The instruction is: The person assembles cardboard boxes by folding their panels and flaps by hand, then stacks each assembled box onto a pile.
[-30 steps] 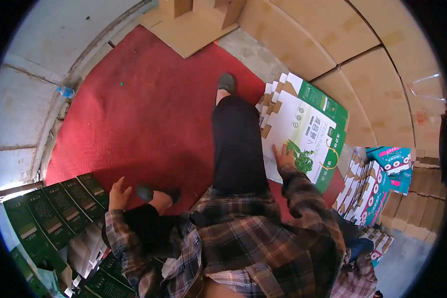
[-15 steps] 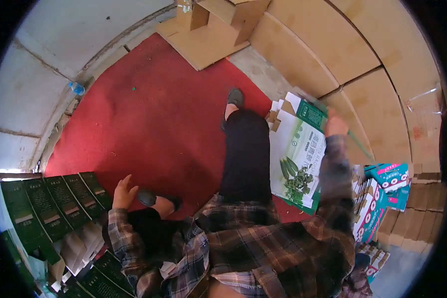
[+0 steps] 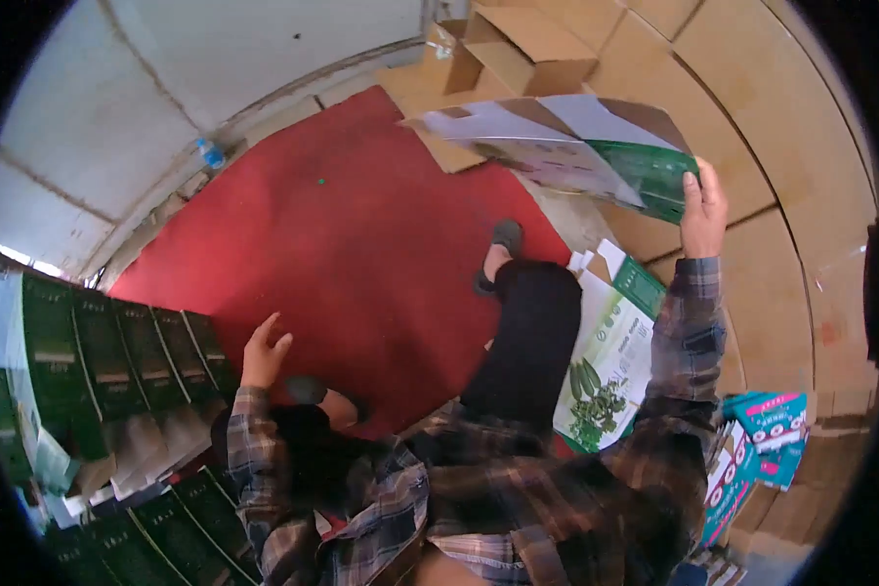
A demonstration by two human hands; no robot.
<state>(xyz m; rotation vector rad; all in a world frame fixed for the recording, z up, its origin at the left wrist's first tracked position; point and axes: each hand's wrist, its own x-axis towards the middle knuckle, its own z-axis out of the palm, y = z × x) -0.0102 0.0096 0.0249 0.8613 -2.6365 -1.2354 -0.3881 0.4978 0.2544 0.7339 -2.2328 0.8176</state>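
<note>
My right hand (image 3: 705, 207) is closed on the green end of a white and green carton (image 3: 557, 146), which is lifted at the upper right and partly unfolded. Its far end reaches over the red mat, blurred by motion. Below it, beside my leg, lies a stack of flat cartons (image 3: 610, 356) printed with green radishes. My left hand (image 3: 266, 354) hovers above the red mat (image 3: 342, 244) with its fingers apart, holding nothing. Just left of that hand stand dark green boxes (image 3: 146, 356) in a row.
Large brown cartons (image 3: 752, 117) line the right side. An open brown box (image 3: 527, 44) stands at the top. Teal and pink cartons (image 3: 772, 430) are at the lower right. A blue bottle (image 3: 210, 152) lies by the pale wall (image 3: 254, 49).
My right hand has taken a carton from the stack and raised it up and forward, where it now spreads open. My left hand stays free. The view has turned to the left.
</note>
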